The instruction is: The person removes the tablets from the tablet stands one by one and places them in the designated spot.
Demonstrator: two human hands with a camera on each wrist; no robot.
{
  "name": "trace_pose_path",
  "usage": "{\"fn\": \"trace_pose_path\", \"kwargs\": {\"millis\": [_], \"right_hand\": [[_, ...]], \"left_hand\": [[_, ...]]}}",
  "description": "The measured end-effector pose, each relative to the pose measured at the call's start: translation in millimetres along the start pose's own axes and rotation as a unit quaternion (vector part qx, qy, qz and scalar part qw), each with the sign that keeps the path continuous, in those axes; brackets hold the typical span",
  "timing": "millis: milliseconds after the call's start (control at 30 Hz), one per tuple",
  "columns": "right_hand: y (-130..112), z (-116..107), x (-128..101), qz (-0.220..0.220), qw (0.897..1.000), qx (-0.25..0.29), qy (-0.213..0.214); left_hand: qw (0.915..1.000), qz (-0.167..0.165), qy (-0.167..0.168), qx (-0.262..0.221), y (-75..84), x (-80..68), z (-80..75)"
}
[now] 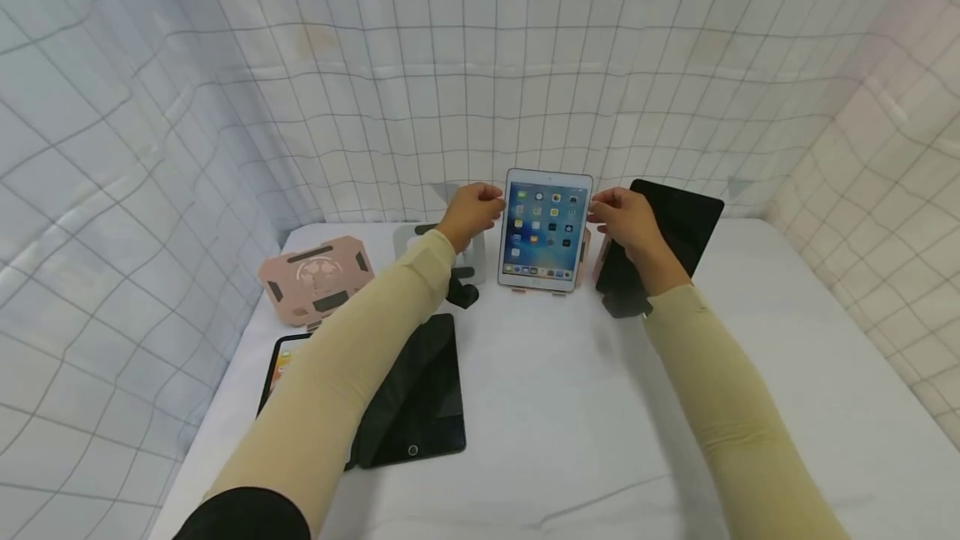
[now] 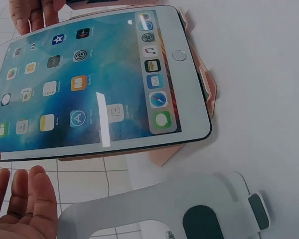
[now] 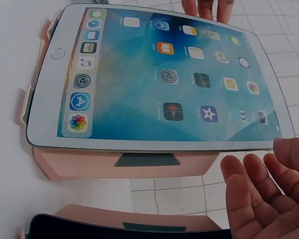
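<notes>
Right now we have both hands flanking the lit tablet (image 1: 545, 228), which stands upright on its long axis in a pink stand (image 3: 119, 167) on the table (image 1: 570, 407). Our left hand (image 1: 468, 212) and right hand (image 1: 626, 219) sit equally near its side edges, fingers loose, grasping nothing.

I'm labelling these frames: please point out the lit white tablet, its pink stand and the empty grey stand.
lit white tablet (image 1: 545, 227): head view, middle of screen.
pink stand (image 3: 89, 167): right wrist view, side panel.
empty grey stand (image 2: 154, 204): left wrist view, plate.
</notes>
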State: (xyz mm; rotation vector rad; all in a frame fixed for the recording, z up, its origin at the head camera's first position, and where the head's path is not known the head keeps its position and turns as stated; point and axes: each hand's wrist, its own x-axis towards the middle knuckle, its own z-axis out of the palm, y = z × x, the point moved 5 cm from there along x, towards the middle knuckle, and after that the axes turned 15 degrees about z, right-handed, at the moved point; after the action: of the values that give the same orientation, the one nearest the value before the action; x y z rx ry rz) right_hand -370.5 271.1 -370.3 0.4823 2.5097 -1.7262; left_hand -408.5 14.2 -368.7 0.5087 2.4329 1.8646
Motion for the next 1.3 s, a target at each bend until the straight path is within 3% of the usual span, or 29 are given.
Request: {"fn": "trace_pose_path", "kwargs": {"millis": [533, 933, 1300], "right_hand": [[9, 12, 6, 0.005, 0.998, 0.062, 0.028], [17, 11, -1, 0.008, 0.994, 0.089, 0.056], [14, 14, -6, -0.011, 0.993, 0.109, 0.051]], "left_hand": [[0.9988, -0.012, 0.028, -0.039, -5.7, -1.8, 5.4], [0.9981, 0.001, 0.026, -0.056, -4.5, -2.7, 12.6], [0.9987, 0.025, 0.028, -0.034, -2.8, -8.6, 9.9]]}}
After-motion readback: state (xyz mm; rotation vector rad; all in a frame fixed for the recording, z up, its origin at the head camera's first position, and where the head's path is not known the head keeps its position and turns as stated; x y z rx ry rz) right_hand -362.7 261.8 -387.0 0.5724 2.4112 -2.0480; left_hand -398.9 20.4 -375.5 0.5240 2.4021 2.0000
